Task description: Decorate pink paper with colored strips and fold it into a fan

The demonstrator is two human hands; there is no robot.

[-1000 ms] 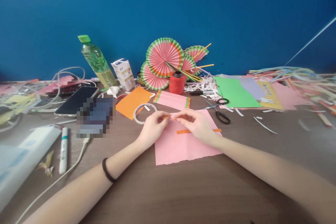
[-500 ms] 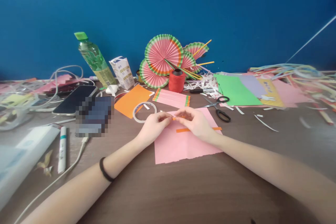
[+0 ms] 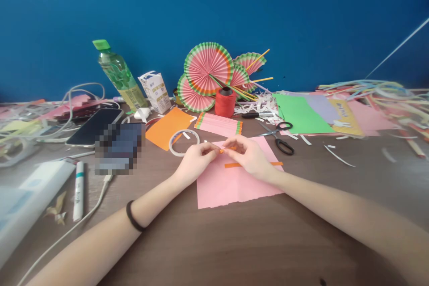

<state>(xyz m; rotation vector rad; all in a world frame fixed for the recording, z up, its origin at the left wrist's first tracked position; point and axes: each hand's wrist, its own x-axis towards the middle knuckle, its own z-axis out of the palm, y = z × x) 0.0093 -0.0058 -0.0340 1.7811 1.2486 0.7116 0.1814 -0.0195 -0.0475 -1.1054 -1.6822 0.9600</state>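
Note:
Both my hands meet over the upper part of a pink sheet of paper (image 3: 221, 187) with a torn lower edge. A small orange paper strip (image 3: 221, 151) is pinched at the fingertips of my left hand (image 3: 197, 161) and my right hand (image 3: 250, 157); most of it is hidden by the fingers. Below my right hand, a second orange strip (image 3: 234, 165) lies across the pink sheet, partly covered by that hand. A roll of tape (image 3: 171, 146) lies flat just left of my left hand. Behind my fingers rests a pleated pink paper piece (image 3: 217, 125) with orange and green ends.
Scissors (image 3: 284, 146) lie open right of the pink sheet, beside a green sheet (image 3: 303, 114). Round paper fans (image 3: 208, 69) and a red thread spool (image 3: 225, 105) stand behind. At left are an orange sheet (image 3: 167, 127), a bottle (image 3: 120, 76), a phone (image 3: 95, 127) and a marker (image 3: 78, 192).
Hardly anything differs. My fingers keep their pinch on the orange strip, and the view has shifted very slightly.

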